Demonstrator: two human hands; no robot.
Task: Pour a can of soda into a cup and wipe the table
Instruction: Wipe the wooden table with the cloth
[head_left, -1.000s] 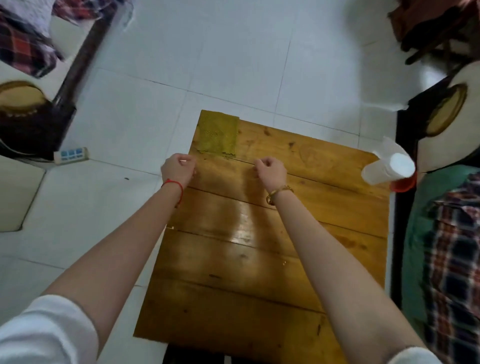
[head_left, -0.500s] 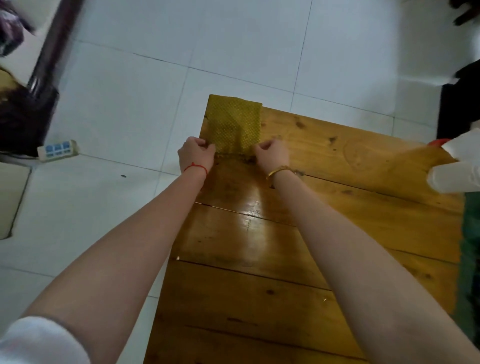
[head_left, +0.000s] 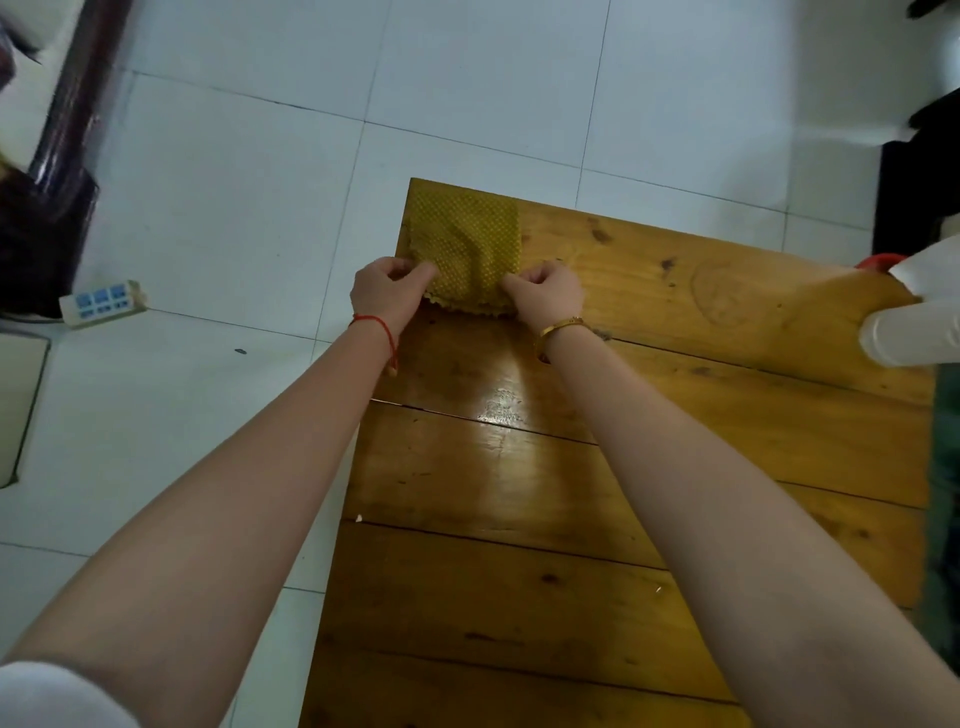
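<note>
A yellow-green mesh cloth (head_left: 462, 249) lies at the far left corner of the wooden tabletop (head_left: 597, 467), pinched at its near edge by both hands. The left hand (head_left: 387, 296) grips the near left corner between thumb and curled fingers; the right hand (head_left: 545, 296) does the same at the near right corner. Between the two hands the cloth buckles slightly, and its scalloped hem shows just below the knuckles. A red string circles the left wrist, a gold bangle the right.

Well off to the right of the right hand, at the tabletop's far right edge, stands a white cup (head_left: 909, 332), cut off by the frame; something red (head_left: 880, 260) sits just behind it, and whether that is the soda can cannot be told from here.

This looks like the wiping stage. To do it well, the hands would best keep an even hold on both corners so the cloth stays flat, then draw it across the boards in overlapping passes with steady downward pressure. Care is called for near the cup, which stands close to the edge and could tip if the cloth sweeps into it.
</note>
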